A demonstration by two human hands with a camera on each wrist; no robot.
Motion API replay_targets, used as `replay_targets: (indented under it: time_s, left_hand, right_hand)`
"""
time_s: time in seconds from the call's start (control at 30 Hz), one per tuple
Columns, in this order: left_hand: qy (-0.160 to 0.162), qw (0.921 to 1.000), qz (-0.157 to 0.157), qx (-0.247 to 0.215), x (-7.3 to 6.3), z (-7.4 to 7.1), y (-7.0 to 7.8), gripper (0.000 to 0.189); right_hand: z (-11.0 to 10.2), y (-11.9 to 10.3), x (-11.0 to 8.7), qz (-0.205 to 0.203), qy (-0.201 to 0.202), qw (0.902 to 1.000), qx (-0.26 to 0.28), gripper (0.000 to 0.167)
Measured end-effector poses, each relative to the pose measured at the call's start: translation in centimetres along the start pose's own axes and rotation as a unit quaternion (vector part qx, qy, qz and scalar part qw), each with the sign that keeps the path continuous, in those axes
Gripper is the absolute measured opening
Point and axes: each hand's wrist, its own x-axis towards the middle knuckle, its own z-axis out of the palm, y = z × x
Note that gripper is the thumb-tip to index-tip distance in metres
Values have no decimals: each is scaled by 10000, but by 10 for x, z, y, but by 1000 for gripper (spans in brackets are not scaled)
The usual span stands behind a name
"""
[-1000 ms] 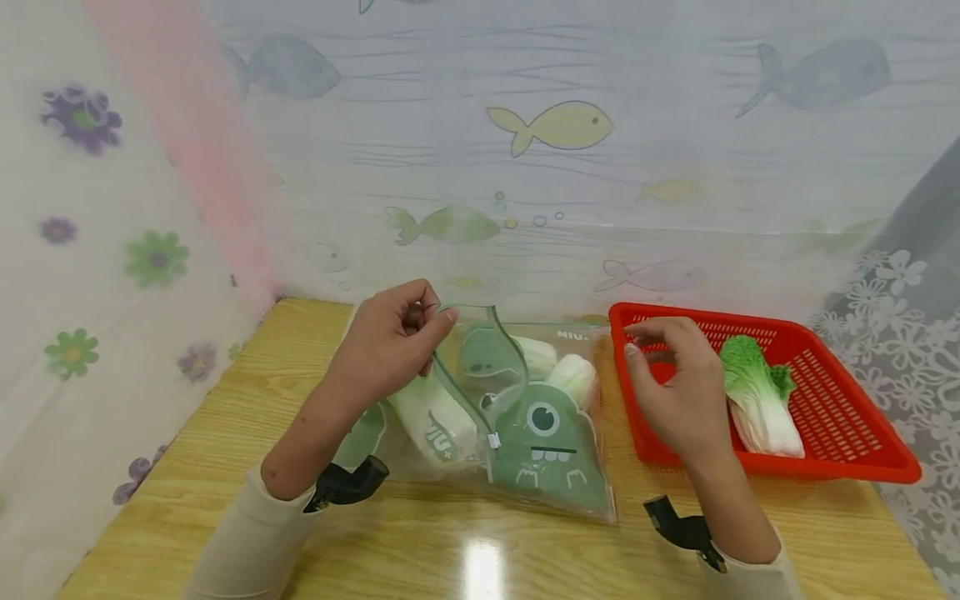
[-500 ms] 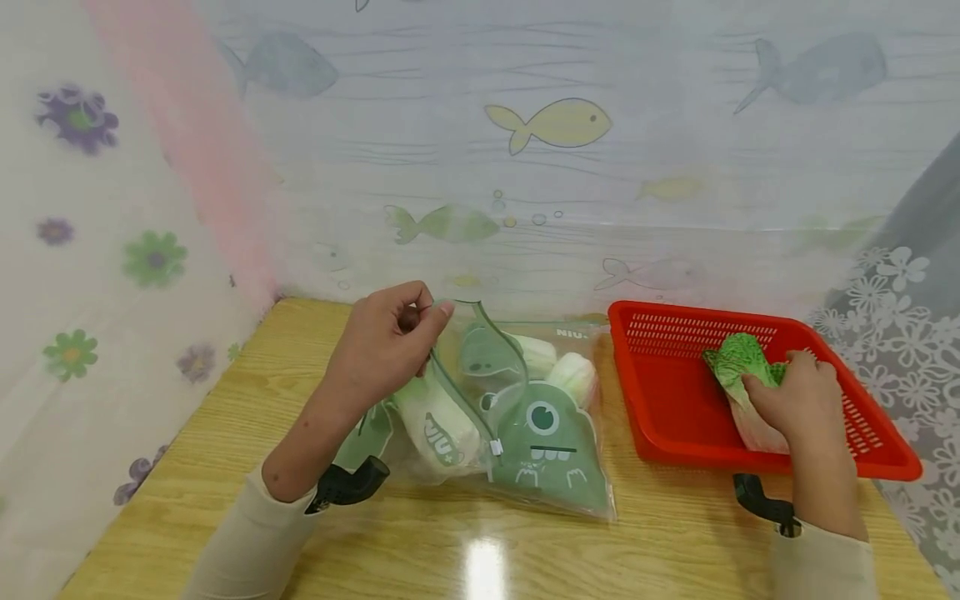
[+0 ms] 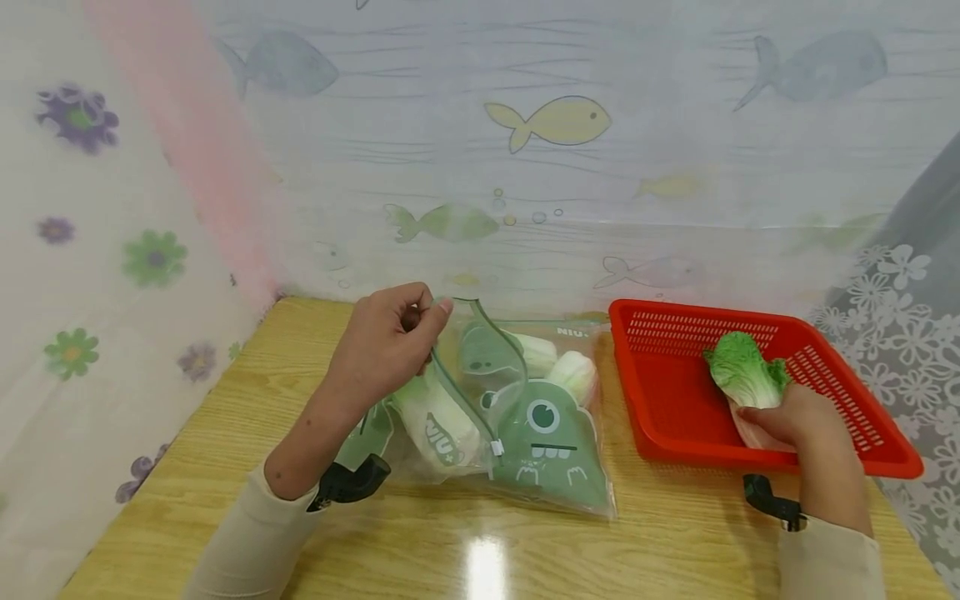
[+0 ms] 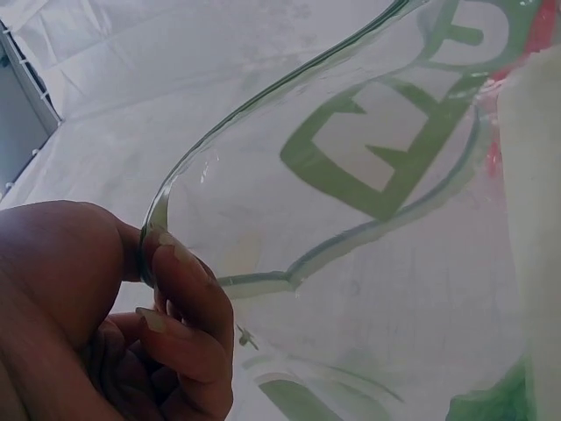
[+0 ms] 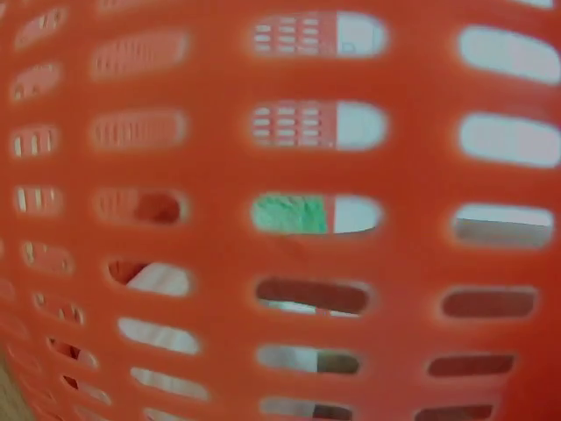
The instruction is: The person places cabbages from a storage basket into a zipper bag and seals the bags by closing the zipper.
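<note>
My left hand (image 3: 386,342) pinches the rim of a clear zip bag (image 3: 551,475) printed with green monsters, holding its mouth apart. In the left wrist view, thumb and fingers press the bag's film (image 4: 228,184) at its edge. Several napa cabbages, one a larger head (image 3: 442,417) at the left, lie inside the bag. Another napa cabbage (image 3: 742,367) lies in the red basket (image 3: 637,408), green leaves toward the back. My right hand (image 3: 817,425) grips its white stalk end, thumb on top, other fingers mostly hidden. In the right wrist view, slotted basket wall (image 5: 219,175) covers most of the hand.
The basket stands just right of the bag on a wooden table (image 3: 555,558). A white slider (image 3: 497,448) sits at the zip's near end. Behind the table hangs a fish-print curtain (image 3: 525,250); lacy cloth (image 3: 911,358) hangs at the right.
My right hand has moved right from the basket's left rim to the cabbage, then down to its stalk, and now grips it. My left hand still pinches the bag, barely moved.
</note>
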Motion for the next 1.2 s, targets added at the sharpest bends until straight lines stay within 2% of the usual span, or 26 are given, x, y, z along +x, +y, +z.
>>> replay_targets:
  time_s: [0.13, 0.47, 0.6, 0.73, 0.97, 1.07, 1.2]
  left_hand:
    - [-29, 10000, 13, -4, 0, 0, 0, 37]
    - [-39, 10000, 1, 17, 1, 3, -1, 36]
    - [-28, 10000, 19, 69, 1, 3, -2, 36]
    - [-32, 9999, -2, 137, 1, 3, -1, 35]
    - [-71, 9999, -79, 112, 1, 4, -1, 34]
    - [-88, 9999, -97, 94, 1, 4, -2, 34]
    - [-118, 9998, -158, 67, 0, 5, -2, 33]
  right_hand:
    - [0, -1, -2, -44, 396, 9992, -46, 87]
    - [-5, -12, -16, 107, 1225, 9924, 47, 73]
    - [-9, -23, -27, -67, 1648, 9861, 203, 79]
    - [-12, -40, -39, -420, 1943, 9784, 565, 86]
    - [-19, -78, -63, -872, 1707, 9665, 1708, 99]
    - [-16, -94, -69, -1170, 1528, 9534, 2323, 95]
    - [-6, -114, -74, -1612, 1405, 9339, 2865, 84]
